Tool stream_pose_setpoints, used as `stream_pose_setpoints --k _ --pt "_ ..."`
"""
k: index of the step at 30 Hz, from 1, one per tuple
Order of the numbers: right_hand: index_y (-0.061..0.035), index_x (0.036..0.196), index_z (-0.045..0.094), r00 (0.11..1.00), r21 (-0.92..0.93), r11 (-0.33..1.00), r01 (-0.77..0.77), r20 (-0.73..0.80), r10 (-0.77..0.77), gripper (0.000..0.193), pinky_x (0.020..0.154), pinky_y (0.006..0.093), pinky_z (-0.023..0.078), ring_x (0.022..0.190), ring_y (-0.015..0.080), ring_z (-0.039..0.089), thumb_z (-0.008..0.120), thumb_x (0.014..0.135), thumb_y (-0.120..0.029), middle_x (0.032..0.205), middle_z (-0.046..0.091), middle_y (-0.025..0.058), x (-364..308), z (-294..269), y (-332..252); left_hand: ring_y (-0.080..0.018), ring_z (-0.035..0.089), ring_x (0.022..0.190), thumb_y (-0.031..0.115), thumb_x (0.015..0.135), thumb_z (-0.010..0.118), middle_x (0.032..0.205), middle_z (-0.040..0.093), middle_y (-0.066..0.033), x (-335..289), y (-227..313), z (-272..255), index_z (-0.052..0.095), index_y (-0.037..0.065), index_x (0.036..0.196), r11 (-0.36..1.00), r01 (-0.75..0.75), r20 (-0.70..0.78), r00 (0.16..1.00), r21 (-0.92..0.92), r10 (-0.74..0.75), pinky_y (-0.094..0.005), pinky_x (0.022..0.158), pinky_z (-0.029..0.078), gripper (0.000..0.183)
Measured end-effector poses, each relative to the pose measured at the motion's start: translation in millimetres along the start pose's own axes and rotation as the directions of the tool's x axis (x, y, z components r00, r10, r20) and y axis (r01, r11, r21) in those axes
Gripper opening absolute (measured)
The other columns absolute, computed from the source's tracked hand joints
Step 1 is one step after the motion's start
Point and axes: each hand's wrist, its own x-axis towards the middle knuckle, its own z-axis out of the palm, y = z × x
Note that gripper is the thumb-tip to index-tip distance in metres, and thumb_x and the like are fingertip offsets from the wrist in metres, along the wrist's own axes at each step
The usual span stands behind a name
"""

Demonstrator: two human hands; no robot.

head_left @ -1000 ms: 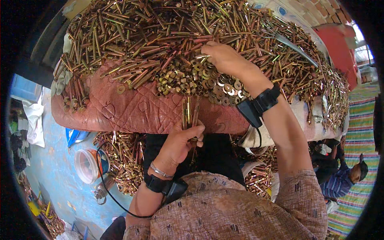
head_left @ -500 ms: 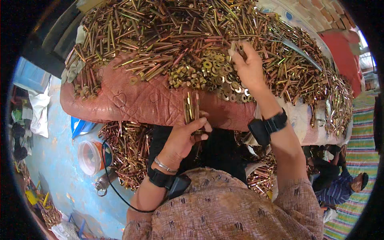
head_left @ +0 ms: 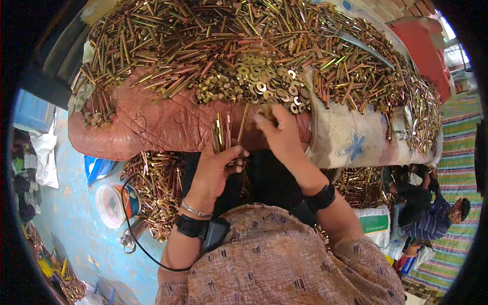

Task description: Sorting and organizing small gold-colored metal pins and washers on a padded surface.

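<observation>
My left hand (head_left: pixel 213 165) is closed round several slim gold-coloured bolts (head_left: pixel 219 133) that stand upright out of the fist. One longer bolt (head_left: pixel 243 123) among them leans right, its top close to the fingers of my right hand (head_left: pixel 284 134). Those fingers are bent together in a pinch, with small brownish metal in them that I cannot make out. Just beyond both hands lies a heap of flat washers (head_left: pixel 277 86), with hex nuts (head_left: pixel 223 90) to its left. A red quilted cushion (head_left: pixel 168 122) is under them.
A large pile of loose bolts (head_left: pixel 203 40) covers the far side, with a grey-handled fork (head_left: pixel 366 48) on it. More bolts (head_left: pixel 160 188) lie below the cushion. At left is a clear plastic tub (head_left: pixel 110 206) on a blue floor. Another person (head_left: pixel 432 218) sits at right.
My right hand has come back from the washer heap toward my left hand, its fingers now closed near the bolts. One bolt now leans apart from the others. The view has shifted slightly.
</observation>
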Motion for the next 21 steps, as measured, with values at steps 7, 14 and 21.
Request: stream_pose_setpoints --k 7,14,21 --pt "0.0011 0.088 0.052 0.983 -0.461 0.880 -0.113 -0.182 0.031 0.020 0.065 0.0417 0.043 0.077 0.0392 0.054 0.059 0.074 -0.010 0.080 0.055 0.0206 12 -47 28 -0.0113 0.053 0.064 0.005 0.079 0.059 0.079 0.060 -0.0078 1 -4 -1 0.049 0.007 0.095 0.999 0.006 -0.045 0.999 0.042 -0.004 -0.0239 0.053 0.045 0.019" --pt "-0.0004 0.093 0.050 0.999 -0.595 0.804 -0.001 -0.034 -0.024 0.025 0.072 0.0438 0.044 0.088 0.0408 0.051 0.061 0.072 -0.010 0.098 0.052 0.0213 8 -41 16 -0.0114 0.053 0.064 0.006 0.078 0.060 0.077 0.060 -0.0077 1 -4 1 0.050 0.006 0.095 0.994 0.034 -0.048 0.998 0.100 -0.029 -0.0239 0.053 0.044 0.019" --pt "0.0003 0.094 0.051 0.989 -0.576 0.817 0.028 -0.102 -0.106 0.026 0.073 0.0427 0.043 0.087 0.0418 0.051 0.061 0.073 -0.010 0.096 0.053 0.0228 5 -39 29 -0.0118 0.053 0.063 0.007 0.078 0.061 0.076 0.059 -0.0075 0 -6 4 0.049 0.004 0.095 0.994 0.051 -0.025 0.998 0.100 -0.049 -0.0235 0.052 0.044 0.021"
